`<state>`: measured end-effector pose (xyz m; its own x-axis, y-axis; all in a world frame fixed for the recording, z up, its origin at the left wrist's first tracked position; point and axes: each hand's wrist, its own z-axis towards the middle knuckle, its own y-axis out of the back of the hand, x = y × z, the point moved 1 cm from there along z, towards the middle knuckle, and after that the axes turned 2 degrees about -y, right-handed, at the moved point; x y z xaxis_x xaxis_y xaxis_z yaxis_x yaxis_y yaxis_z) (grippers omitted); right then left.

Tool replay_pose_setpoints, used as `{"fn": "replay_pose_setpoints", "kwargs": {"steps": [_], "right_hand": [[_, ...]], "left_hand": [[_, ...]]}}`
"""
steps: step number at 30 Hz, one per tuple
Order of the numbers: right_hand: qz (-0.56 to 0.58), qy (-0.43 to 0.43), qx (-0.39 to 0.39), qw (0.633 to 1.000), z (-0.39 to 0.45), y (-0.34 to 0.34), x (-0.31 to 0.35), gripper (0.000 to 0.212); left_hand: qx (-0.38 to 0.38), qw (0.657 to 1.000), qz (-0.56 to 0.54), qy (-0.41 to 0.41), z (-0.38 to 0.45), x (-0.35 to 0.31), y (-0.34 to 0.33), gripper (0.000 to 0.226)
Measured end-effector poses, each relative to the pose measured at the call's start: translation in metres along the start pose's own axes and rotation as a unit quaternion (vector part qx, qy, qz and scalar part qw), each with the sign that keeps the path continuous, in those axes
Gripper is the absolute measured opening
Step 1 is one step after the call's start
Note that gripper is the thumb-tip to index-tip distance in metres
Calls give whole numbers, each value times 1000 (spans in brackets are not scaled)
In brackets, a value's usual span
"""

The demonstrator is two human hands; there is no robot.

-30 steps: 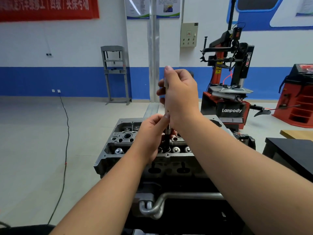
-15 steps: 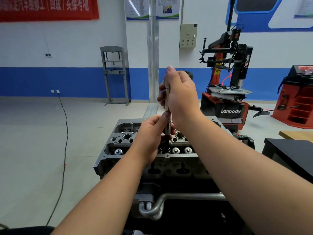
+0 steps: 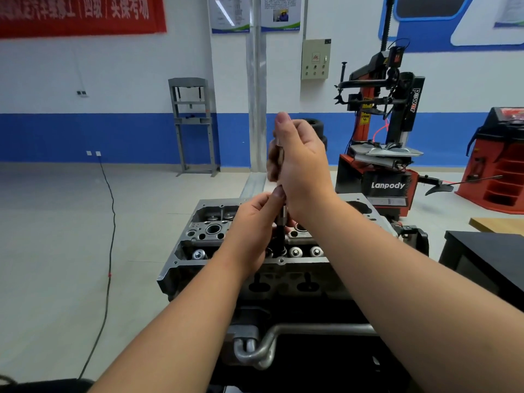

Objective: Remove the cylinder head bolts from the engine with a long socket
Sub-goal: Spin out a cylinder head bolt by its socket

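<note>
Since the earlier frame little had moved: right hand [image 3: 302, 165] stayed wrapped round the long socket's [image 3: 281, 222] upper end, presumably to turn it. Left hand [image 3: 255, 225] pinched the shaft lower, steadying it upright in the cylinder head [image 3: 198, 239] bolt well.

Two bare forearms reach in from the bottom edge; no sleeves show on either, bare right up to where the picture cuts them off; the left hand [image 3: 252, 222] wears no glove, ring or watch; the right hand [image 3: 300, 163] is the same, ungloved, wrist plain, nails short.
</note>
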<state>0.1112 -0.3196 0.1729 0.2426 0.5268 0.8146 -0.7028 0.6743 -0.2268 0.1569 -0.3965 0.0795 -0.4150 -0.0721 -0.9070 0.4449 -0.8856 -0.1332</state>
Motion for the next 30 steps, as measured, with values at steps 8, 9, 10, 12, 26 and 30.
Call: {"fn": "replay_pose_setpoints", "kwargs": {"steps": [8, 9, 10, 12, 26, 30], "right_hand": [[66, -82, 53, 993, 1, 1, 1, 57], [57, -75, 49, 994, 2, 0, 0, 56], [45, -65, 49, 996, 2, 0, 0, 53], [13, -40, 49, 998, 3, 0, -2, 49], [97, -125, 75, 985, 6, 4, -5, 67], [82, -104, 52, 990, 3, -3, -6, 60]], "left_hand": [[44, 999, -12, 15, -3, -1, 2, 39], [57, 998, -8, 20, -4, -2, 1, 42], [60, 998, -6, 21, -3, -1, 0, 45], [56, 998, -7, 20, -2, 1, 0, 44], [-17, 999, -25, 13, -2, -3, 0, 39], [39, 998, -37, 26, -3, -3, 0, 39]]}}
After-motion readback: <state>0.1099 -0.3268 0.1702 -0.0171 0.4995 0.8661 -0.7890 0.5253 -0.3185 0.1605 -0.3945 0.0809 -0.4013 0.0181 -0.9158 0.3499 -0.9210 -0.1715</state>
